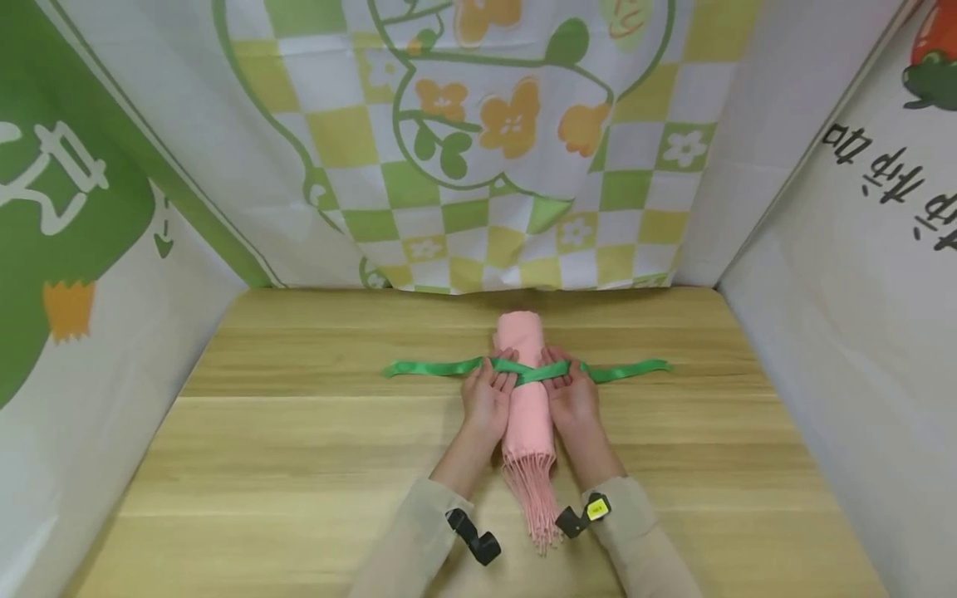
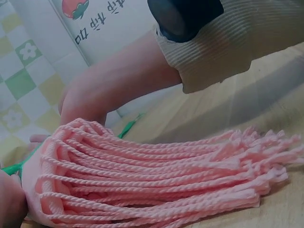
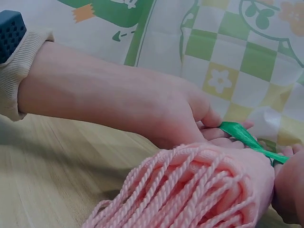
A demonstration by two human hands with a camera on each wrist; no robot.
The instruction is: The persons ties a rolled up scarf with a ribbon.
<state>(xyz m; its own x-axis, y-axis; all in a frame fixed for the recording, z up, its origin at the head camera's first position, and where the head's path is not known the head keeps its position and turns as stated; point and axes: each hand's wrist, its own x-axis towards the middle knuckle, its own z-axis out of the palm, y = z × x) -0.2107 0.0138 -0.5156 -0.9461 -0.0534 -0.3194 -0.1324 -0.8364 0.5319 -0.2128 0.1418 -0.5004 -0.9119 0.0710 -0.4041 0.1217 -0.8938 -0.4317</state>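
Observation:
A rolled pink scarf lies lengthwise on the table, its twisted fringe spread toward the person. Across the roll runs a green ribbon, its two ends crossed on top. My left hand pinches the ribbon between thumb and fingers just left of the roll; the right wrist view shows the thumb on the green band. At the roll's right side, my right hand holds the other end the same way. Both ribbon tails stretch outward over the wood beyond the hands.
The wooden table has white printed panels on its left and right. Behind it hangs a checkered cloth with flowers, its lower edge close to the table's back. Black straps sit on both sleeves near the fringe.

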